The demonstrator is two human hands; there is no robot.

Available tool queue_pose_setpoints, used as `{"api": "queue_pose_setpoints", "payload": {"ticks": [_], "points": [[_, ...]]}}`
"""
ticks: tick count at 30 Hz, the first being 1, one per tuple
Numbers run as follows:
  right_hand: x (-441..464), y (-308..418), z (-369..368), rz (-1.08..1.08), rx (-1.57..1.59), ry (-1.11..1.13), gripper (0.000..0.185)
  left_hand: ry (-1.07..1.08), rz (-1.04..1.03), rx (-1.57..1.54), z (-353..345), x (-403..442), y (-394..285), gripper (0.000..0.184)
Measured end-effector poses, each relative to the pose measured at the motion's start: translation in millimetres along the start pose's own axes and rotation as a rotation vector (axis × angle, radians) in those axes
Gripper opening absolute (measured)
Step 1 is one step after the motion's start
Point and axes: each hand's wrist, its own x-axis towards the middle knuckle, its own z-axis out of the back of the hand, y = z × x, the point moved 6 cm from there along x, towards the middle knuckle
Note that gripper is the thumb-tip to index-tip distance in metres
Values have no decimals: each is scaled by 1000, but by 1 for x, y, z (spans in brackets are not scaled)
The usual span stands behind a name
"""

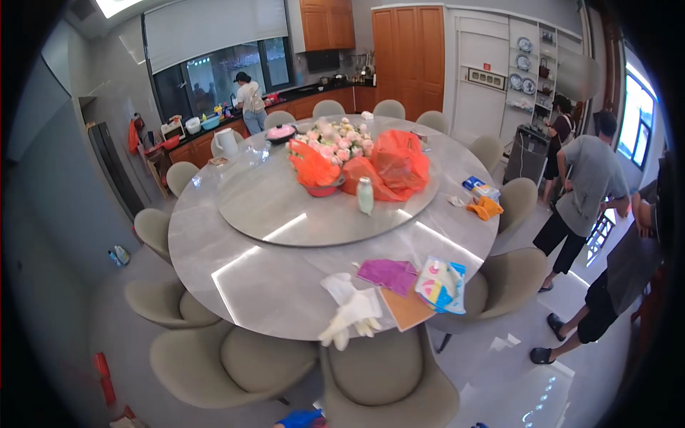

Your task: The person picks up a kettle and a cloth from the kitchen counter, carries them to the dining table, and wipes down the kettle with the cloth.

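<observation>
Blue item (300,419), poss. glove, nr chair (385,364)

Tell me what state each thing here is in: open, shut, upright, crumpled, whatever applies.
Gloves: limp, partly over the table's edge
Purple cloth: loosely spread
Pack: lying down; sealed or open, can't tell
Bottle: upright
Jug: upright
Red bags: crumpled
Orange bundle: crumpled
Flowers: in bloom
Blind: partly lowered
Tall cabinet: doors shut
Near chairs: unoccupied
Ceiling light: lit
</observation>
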Motion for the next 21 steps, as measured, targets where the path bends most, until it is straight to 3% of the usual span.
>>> {"api": "queue_pose_setpoints", "payload": {"ticks": [2,4,8,9,10,11,12,14,16,19,21], "points": [[65,-7,44,-82,-26,54,39,-151,29,13,-20,2,7,46],[182,-103,21,330,6,-274,24,-303,52,-61,-54,-11,1,47],[247,-74,87,122,325,-84,24,-524,-12,-309,-131,-60,-66,54],[269,-73,94,87,447,-27,23,-556,80,-404,-147,-64,-66,56],[286,-62,91,354,314,-179,24,-588,177,-502,-164,-70,-63,59],[300,-49,89,135,434,22,26,-632,268,-616,-175,-82,-75,52],[311,-21,88,365,384,-22,28,-636,280,-626,-181,-81,-72,52],[324,35,73,387,471,141,27,-733,493,-785,-179,-76,-46,64],[309,124,96,486,504,221,26,-683,453,-809,-173,-61,-17,70],[308,207,89,652,530,324,26,-694,417,-851,-177,-63,-21,62],[311,254,96,735,529,391,28,-759,281,-922,-175,-61,-24,53]]}}
